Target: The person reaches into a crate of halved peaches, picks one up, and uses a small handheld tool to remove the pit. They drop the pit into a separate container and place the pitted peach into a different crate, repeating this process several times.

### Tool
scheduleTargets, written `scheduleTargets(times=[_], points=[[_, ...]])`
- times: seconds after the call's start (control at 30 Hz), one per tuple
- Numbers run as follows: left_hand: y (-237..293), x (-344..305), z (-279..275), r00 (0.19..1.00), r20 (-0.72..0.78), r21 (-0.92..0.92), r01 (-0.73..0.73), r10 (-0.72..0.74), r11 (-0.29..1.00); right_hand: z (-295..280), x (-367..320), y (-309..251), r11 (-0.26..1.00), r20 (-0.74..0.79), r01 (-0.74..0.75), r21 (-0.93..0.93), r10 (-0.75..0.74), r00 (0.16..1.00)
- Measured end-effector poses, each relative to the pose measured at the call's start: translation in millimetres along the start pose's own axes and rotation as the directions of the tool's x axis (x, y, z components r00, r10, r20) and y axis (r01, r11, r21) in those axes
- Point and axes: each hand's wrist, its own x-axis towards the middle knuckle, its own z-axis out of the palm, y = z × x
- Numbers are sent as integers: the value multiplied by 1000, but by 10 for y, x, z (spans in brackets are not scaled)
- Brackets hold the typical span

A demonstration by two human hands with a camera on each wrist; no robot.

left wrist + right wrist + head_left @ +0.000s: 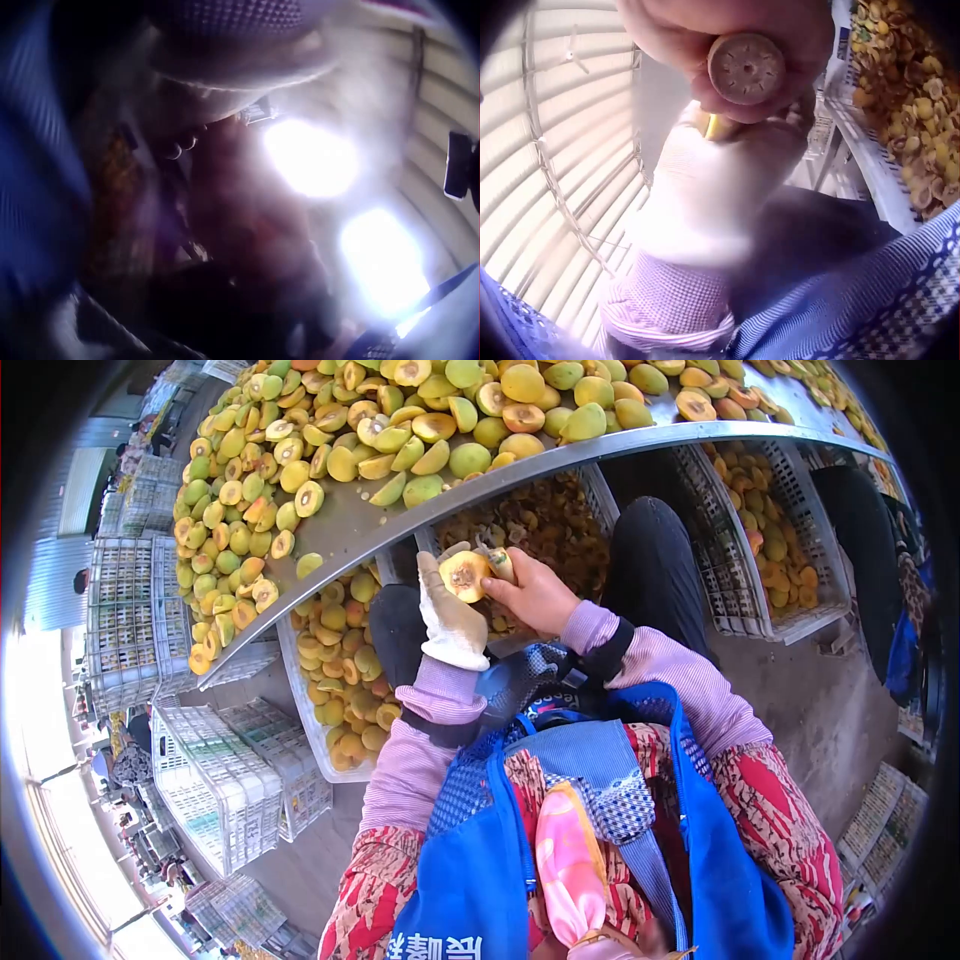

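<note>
My left hand [455, 622], in a pale glove, holds a yellow peach half [463, 576] with its cut face up and a brown hollow in the middle. From the right, my bare right hand [540, 600] grips a tool by its short round handle [502, 566], right beside the fruit. In the right wrist view the handle's flat round end [746, 69] pokes out of the fist above the gloved hand [705, 187]. The tool's working end is hidden. The left wrist view is dark and blurred.
Many peach halves [430, 428] are heaped on a metal table [375, 520] with a raised edge [640, 440]. Below stand a crate of peach halves [345, 660], a crate of brownish pieces [560, 510] and another filled crate [770, 540]. Plastic crates [225, 780] stand at left.
</note>
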Motion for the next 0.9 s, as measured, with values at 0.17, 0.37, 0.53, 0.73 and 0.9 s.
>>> scheduleTargets(times=[0.17,0.37,0.53,0.73,0.9], points=[[-10,15,14,996,43,123,-78,74,989,-31,-155,-104,975,178,-31,-220,72,981],[-78,17,68,997,43,82,-71,68,994,95,-90,4,964,104,-38,-265,68,992],[-58,35,55,992,-18,161,-121,125,980,81,-42,8,973,228,-54,-222,106,968],[-1,90,43,998,-51,123,52,-46,991,31,9,47,981,334,-132,-143,173,926],[-7,96,52,990,-23,159,141,-139,977,30,-3,164,965,298,-15,-260,95,950]])
